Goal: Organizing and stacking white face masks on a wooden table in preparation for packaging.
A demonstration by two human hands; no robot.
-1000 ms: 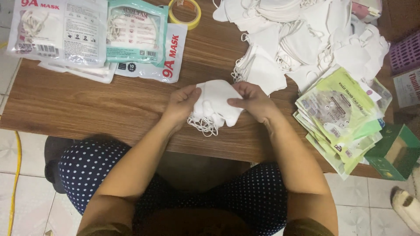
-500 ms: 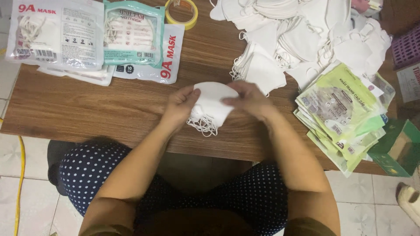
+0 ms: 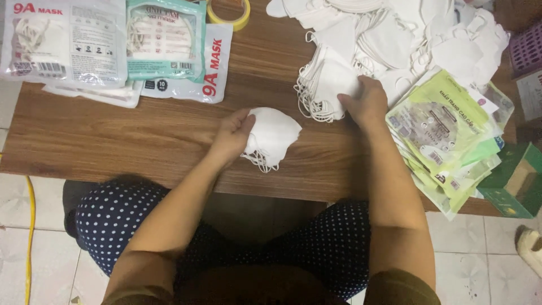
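- Your left hand [image 3: 232, 135] is closed round the left edge of a small stack of white masks [image 3: 272, 135]; thumb on top, fingers curled under, pinning it to the wooden table [image 3: 141, 135].
- That stack sits near the table's front edge, about centre, w/ its ear loops hanging toward you off the low side.
- Your right hand [image 3: 364, 103] is well apart from the left, up and to the right, palm down on the near edge of the big loose pile of white masks [image 3: 395, 39].
- Right fingers are bent and pressing on a folded mask [image 3: 333, 85] at the pile's lower-left corner; can't tell if they pinch it or just rest on it.
- The pile's bundled ear loops [image 3: 310, 104] spill out just left of your right hand.
- Just right of your right wrist: a fanned stack of green-and-clear flat pouches [image 3: 451, 135], overhanging the table's front-right corner.
- Beyond that, at the far right edge, a green cardboard box [image 3: 516, 181], lower than the tabletop.
- Far-left of the table: sealed mask packs [image 3: 62, 42], one white and one teal-fronted [image 3: 164, 39], overlapping others beneath.
- A yellow tape roll [image 3: 228, 11] lies at the table's back edge, between the packs and the loose pile.
- Your lap, in dark dotted fabric [image 3: 113, 226], is under the table's front edge.
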